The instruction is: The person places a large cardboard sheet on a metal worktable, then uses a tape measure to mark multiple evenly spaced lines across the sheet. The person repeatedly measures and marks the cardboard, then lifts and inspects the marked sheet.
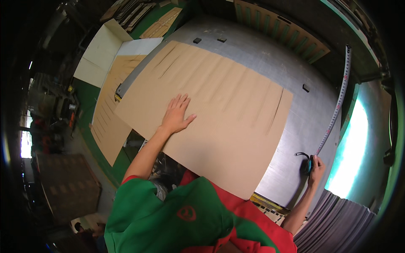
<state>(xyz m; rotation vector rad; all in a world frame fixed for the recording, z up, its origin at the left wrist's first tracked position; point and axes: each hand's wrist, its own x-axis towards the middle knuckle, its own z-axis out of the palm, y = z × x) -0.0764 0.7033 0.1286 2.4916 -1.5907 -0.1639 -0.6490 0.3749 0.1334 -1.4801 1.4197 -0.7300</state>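
While my left hand (176,117) lies flat on the sheet (219,118) — thumb spread from fingers — my right hand (317,169) is clamped on the tape (309,165), blade (336,110) extended. Sheet rests on the table (291,158); tape, right side.

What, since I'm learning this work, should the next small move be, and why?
Probably swing the tape measure over the brown sheet: the right hand holds it with its blade extended, clear of the sheet, while the left hand rests there.

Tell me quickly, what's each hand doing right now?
Left hand: open, palm down on the brown cardboard sheet, holding nothing.
Right hand: closed, holding a tape measure with its blade out.
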